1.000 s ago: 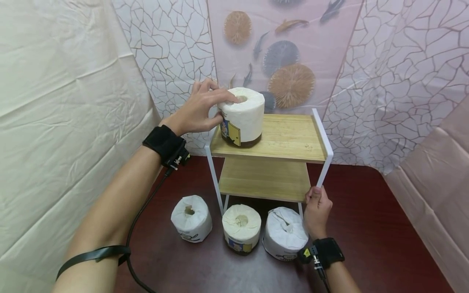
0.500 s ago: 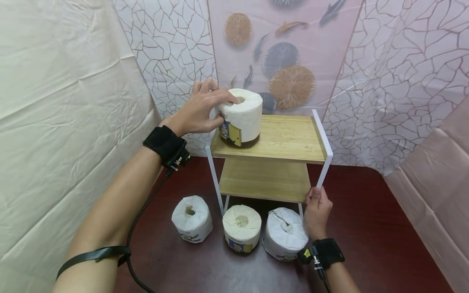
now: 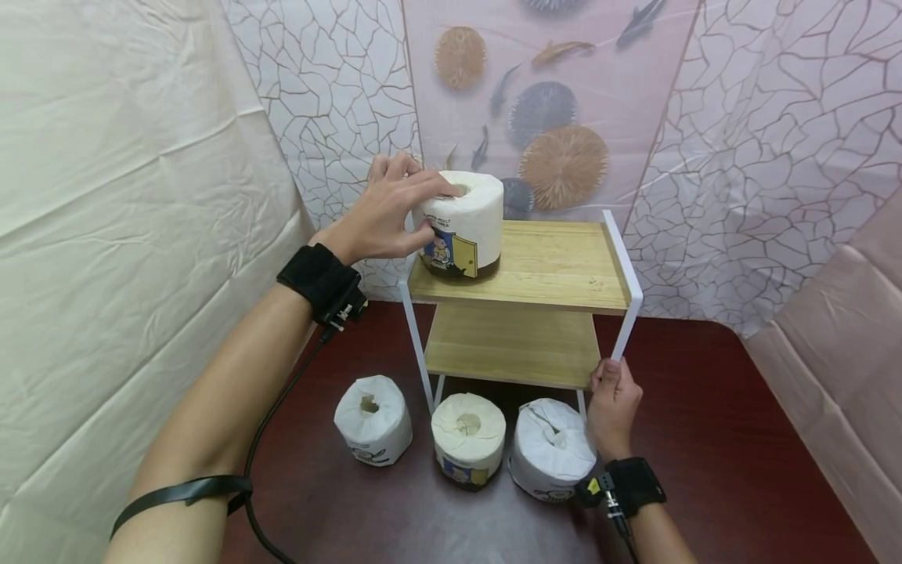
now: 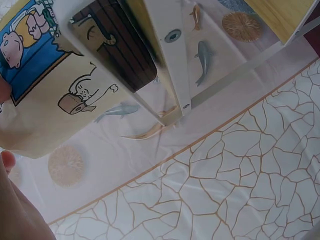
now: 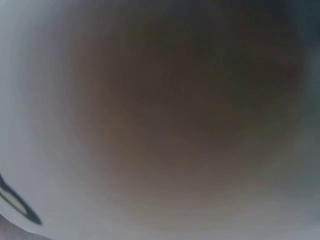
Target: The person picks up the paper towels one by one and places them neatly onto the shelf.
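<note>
A wrapped toilet paper roll [image 3: 468,223], white with a cartoon print and a brown base, stands upright at the left end of the shelf unit's top board [image 3: 557,266]. My left hand [image 3: 395,207] grips that roll, thumb on its printed side and a finger at the hole on top; the left wrist view shows the print close up. Lower right, my right hand [image 3: 613,403] holds the white metal frame [image 3: 625,329] of the shelf unit. Something pale and blurred fills the right wrist view at close range.
Three more wrapped rolls stand on the dark red table [image 3: 726,439]: a left roll [image 3: 373,423], a middle roll [image 3: 468,439] and a right roll [image 3: 552,454] beside my right wrist. The lower board [image 3: 510,345] sits behind them. Patterned cloth [image 3: 352,94] hangs at the back.
The gripped roll has turned, so its print faces the front more, and has shifted slightly left on the board. My right hand keeps its hold on the frame.
</note>
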Action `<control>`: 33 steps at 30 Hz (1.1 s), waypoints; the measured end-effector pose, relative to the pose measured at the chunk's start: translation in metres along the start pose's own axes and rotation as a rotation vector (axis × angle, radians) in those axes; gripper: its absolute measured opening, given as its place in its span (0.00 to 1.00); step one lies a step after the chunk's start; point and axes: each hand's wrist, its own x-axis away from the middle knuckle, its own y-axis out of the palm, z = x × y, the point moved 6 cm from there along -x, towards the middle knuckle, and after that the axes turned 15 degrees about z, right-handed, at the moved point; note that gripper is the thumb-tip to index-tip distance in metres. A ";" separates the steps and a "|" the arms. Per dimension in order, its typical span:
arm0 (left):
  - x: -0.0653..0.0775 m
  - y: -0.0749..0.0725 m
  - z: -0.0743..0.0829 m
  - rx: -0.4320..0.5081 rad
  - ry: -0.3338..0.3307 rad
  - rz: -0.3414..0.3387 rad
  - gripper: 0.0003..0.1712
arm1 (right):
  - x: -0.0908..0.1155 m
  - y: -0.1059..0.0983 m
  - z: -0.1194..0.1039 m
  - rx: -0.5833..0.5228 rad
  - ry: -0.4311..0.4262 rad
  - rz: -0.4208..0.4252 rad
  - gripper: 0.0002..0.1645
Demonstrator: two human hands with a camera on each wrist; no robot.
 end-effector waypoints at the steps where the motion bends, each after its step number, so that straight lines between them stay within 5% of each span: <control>1: 0.000 0.000 0.000 -0.005 0.000 -0.002 0.33 | 0.000 0.000 0.000 0.001 -0.001 0.000 0.27; 10: -0.003 0.004 0.005 -0.038 -0.005 -0.034 0.35 | -0.002 0.000 -0.005 0.020 -0.008 0.000 0.28; 18: 0.001 0.006 0.001 0.036 -0.054 -0.042 0.35 | 0.000 -0.001 -0.004 0.026 -0.007 0.006 0.27; 24: 0.005 0.003 -0.007 0.055 -0.030 -0.008 0.32 | 0.000 0.000 -0.005 0.017 -0.025 0.008 0.29; 33: 0.011 0.004 -0.010 0.078 -0.003 0.035 0.29 | -0.001 -0.002 0.031 0.027 -0.004 0.009 0.28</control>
